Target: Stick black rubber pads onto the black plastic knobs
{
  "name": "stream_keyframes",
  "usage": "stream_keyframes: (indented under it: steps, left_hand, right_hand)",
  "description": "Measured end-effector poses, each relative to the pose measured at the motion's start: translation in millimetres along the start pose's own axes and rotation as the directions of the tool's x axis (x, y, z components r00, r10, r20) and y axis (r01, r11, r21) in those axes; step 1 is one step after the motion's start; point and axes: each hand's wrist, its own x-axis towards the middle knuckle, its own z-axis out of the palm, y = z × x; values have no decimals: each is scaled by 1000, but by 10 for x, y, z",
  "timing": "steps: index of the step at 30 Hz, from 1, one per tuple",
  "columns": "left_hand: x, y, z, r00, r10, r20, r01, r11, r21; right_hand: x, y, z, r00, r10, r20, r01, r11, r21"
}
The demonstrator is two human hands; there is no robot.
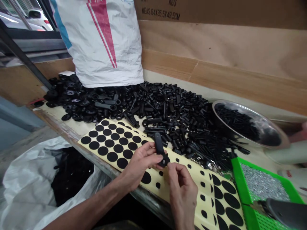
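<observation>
Left hand (141, 163) and right hand (182, 193) meet low over a bench (96, 159), working at close quarters on a black plastic lever-shaped part (158, 147). Curled fingers of the left hand clamp the part upright, its narrow arm rising above the knuckles. Right thumb and forefinger (170, 167) come together at its wider lower end; whether they pinch the part itself or something too small to make out cannot be told. The two hands stay just apart, linked only through that piece. Bracing the part in one hand while the other works only with its fingertips appears the surest way to keep such fine handling steady.

Beneath the hands lies a cream backing sheet (193, 182) printed with rows of black adhesive dots (112, 156). Beyond it, a broad heap of black plastic parts (168, 110) spreads from a white woven sack (100, 41) toward a stainless steel bowl (263, 120) filled with more black pieces. At right, a green tray (237, 180) holds small silver screws (263, 182), and a white plastic bag (28, 174) of black parts sits below the bench at left.
</observation>
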Motion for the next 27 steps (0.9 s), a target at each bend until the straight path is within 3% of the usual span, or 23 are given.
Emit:
stream_keyframes:
  steps: [4,6,8,10,12,14,17,20,22,24,25,27]
  left_hand:
    - [-43,-37,12,994,80,-78,-76,996,50]
    - [-68,-47,7,989,116,-87,-110,992,68]
    - [-96,-42,-13,986,147,-80,-141,987,76]
    - [-126,-23,-40,986,152,-65,-147,987,70]
    - [-155,-4,-59,991,127,-51,-125,991,47]
    - [-176,2,-57,995,93,-31,-93,996,10]
    - [-196,-17,-22,997,79,-19,-79,997,-17]
    - [-268,6,-66,994,74,-80,-69,995,68]
    - [-405,104,-235,985,66,-161,-38,985,170]
    - [-645,287,-543,955,106,-276,-16,951,308]
    - [-796,400,-736,927,154,-342,-1,913,407]
    - [-1113,630,-1139,862,246,-442,102,771,628]
  right_hand:
    - [-20,-24,-8,956,-293,24,277,872,-404]
    - [6,-31,-44,947,-317,58,304,818,-488]
    - [63,-34,-113,962,-264,69,263,831,-491]
    - [128,-43,-195,980,-154,123,191,897,-399]
    - [164,-73,-246,979,-42,201,83,976,-200]
    - [148,-129,-228,965,22,260,-28,999,20]
    - [54,-218,-88,952,28,303,-94,975,202]
    - [-30,-216,33,903,-4,429,-99,971,218]
    - [-48,-149,34,905,-38,424,-22,991,135]
    - [-46,-59,-16,939,-134,317,148,989,-21]
    - [-46,-15,-46,941,-202,270,238,965,-108]
    - [-64,57,-89,900,-337,276,405,881,-244]
